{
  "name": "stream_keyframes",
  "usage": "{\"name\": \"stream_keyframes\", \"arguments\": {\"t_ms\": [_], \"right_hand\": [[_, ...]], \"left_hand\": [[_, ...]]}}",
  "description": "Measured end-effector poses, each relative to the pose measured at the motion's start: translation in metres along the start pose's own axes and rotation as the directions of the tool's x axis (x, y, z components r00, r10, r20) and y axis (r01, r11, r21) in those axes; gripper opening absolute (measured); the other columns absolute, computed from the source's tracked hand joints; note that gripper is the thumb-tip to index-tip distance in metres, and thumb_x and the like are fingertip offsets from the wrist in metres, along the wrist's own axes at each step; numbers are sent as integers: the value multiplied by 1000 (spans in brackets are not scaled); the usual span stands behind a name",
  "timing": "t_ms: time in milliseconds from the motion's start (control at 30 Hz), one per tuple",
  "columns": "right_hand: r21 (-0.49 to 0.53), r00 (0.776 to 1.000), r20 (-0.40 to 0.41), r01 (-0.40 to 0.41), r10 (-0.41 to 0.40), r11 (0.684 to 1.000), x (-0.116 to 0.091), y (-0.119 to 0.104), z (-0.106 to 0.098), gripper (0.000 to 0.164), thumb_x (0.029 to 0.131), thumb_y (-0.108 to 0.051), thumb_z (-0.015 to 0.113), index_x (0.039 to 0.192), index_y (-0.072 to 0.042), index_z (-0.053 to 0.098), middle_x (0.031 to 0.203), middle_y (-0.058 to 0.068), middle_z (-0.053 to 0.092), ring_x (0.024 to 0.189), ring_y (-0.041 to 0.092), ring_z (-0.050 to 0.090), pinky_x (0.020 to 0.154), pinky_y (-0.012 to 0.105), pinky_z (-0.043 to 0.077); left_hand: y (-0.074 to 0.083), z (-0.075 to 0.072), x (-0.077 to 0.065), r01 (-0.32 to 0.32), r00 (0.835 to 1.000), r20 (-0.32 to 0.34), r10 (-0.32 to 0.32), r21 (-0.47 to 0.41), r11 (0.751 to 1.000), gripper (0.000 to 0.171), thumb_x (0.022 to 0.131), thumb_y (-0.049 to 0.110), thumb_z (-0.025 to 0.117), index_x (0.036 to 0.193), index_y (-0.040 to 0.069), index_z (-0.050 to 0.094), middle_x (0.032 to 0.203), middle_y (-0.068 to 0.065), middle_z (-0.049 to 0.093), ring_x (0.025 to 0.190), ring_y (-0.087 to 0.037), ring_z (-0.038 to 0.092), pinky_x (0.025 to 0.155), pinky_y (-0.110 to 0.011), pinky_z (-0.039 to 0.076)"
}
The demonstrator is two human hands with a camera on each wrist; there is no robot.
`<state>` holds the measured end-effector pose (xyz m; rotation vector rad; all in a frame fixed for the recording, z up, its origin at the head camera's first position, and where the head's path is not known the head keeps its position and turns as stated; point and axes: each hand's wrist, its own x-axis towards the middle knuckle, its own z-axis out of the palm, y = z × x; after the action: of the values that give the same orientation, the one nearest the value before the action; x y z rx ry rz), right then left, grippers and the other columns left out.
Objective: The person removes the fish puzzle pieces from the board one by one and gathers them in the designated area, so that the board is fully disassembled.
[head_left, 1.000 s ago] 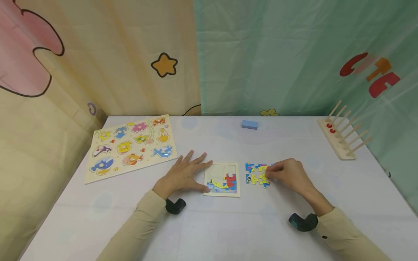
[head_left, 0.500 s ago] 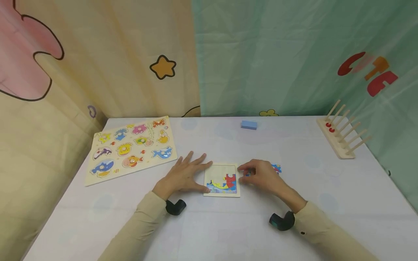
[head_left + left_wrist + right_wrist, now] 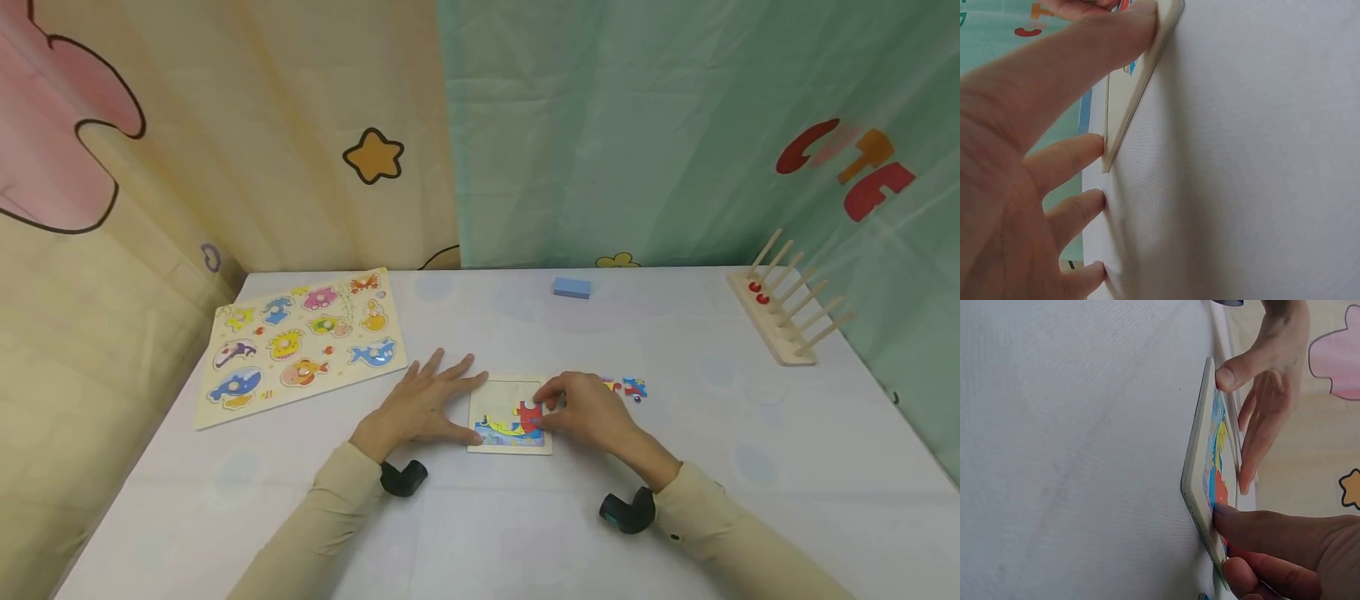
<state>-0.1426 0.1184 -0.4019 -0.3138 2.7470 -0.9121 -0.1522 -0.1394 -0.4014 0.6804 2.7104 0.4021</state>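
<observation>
My left hand (image 3: 426, 404) is spread on the table at the left side of a small square jigsaw tray (image 3: 510, 450); its thumb rests on the near left corner. Jigsaw pieces (image 3: 510, 432) in blue, yellow and red fill the lower part and right side of the tray, while its pale base shows above them. At the tray's right edge, my right hand (image 3: 588, 408) pinches a puzzle piece (image 3: 1227, 545), mostly hidden by thumb and fingers. Loose jigsaw pieces (image 3: 635, 388) lie beyond that hand, partly covered by it.
A wooden sea-animal peg puzzle board (image 3: 300, 342) lies at the back left. A blue block (image 3: 572, 288) sits near the back edge. On the right stands a wooden peg rack (image 3: 783, 333) with red beads (image 3: 757, 292).
My right hand has moved left from the loose pieces to the tray's right edge, carrying a puzzle piece. The left hand has stayed at the tray.
</observation>
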Motion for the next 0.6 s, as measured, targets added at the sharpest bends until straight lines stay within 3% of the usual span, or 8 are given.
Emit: {"name": "stream_keyframes", "arguments": {"t_ms": [367,600], "right_hand": [[11,1000,0,3,-3,1000,1,1,3,24,75,-11,85,95,-13,72,78,-4,57,72,15,51,61,28,45],[64,995,-55,85,-81,994,-4,1,2,24,75,-9,85,91,-15,69,79,-4,59,71,15,51,60,27,45]], "left_hand": [[-2,2,1,7,1000,5,-7,-3,1000,90,75,65,74,151,32,39,163,3,18,150,-38,3,117,-60,3],[-1,0,1,-1,1000,-1,1,-2,1000,89,75,64,74,151,31,41,163,1,19,149,-39,3,117,-61,4]]}}
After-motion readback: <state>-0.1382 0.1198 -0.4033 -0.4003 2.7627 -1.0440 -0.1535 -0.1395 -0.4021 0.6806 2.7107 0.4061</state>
